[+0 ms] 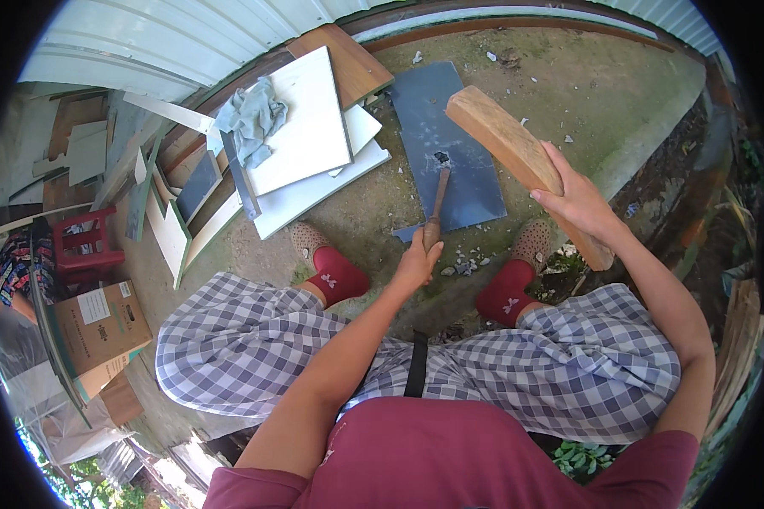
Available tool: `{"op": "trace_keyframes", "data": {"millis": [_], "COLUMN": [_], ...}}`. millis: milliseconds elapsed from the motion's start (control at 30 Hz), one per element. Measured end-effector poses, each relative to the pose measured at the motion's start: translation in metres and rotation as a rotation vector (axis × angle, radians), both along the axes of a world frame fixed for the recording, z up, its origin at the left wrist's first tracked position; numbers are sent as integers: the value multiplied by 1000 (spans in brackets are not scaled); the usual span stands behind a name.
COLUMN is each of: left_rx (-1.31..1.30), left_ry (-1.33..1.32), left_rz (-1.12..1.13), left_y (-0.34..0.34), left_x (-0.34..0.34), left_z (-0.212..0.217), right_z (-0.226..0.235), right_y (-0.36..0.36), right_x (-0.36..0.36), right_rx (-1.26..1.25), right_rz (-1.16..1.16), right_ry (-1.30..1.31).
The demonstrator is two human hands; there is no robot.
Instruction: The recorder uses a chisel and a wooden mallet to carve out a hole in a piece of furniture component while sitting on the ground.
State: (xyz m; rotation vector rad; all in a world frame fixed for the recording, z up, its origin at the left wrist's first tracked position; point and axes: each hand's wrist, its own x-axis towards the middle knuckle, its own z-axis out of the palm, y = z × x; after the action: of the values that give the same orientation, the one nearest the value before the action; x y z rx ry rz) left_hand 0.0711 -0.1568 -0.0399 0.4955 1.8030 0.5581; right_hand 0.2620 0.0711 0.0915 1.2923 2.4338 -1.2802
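Wooden-handled chisel [438, 204] stands upright on grey sheet [450, 144]; wooden block [518, 157] raised, tilted.

Left grip [418, 265] closed low ahead; right grip [579, 204] clenched, arm raised.

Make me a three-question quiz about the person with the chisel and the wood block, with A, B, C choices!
1. Where does the chisel tip touch?
A. the grey-blue panel
B. the cardboard box
C. the red stool

2. What colour are the socks?
A. green
B. red
C. white

3. How is the wooden block?
A. lying on the ground
B. held raised in the right hand
C. leaning on the wall

Answers:
1 A, the tip meets the panel at a dark chipped spot, with the left hand on the handle.
2 B, both socks show red above the sandals.
3 B, the right hand's grip closes round the block, off the ground.
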Motion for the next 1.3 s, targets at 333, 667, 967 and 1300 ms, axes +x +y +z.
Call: {"op": "trace_keyframes", "data": {"millis": [333,667,967,1300], "left_rx": [33,305,710,740], "left_ry": [-57,-187,25,344], "left_rz": [44,453,388,295], "left_y": [-5,40,69,65], "left_x": [-2,-37,-52,-39], "left_z": [-16,73,50,53], "right_z": [-12,-13,-2,-12], "right_y": [0,1,8,10], "right_x": [6,-6,-3,8], "right_rx": [46,139,-114,71], "right_rz": [17,35,-53,-48], "right_ry": [53,64,0,10]}}
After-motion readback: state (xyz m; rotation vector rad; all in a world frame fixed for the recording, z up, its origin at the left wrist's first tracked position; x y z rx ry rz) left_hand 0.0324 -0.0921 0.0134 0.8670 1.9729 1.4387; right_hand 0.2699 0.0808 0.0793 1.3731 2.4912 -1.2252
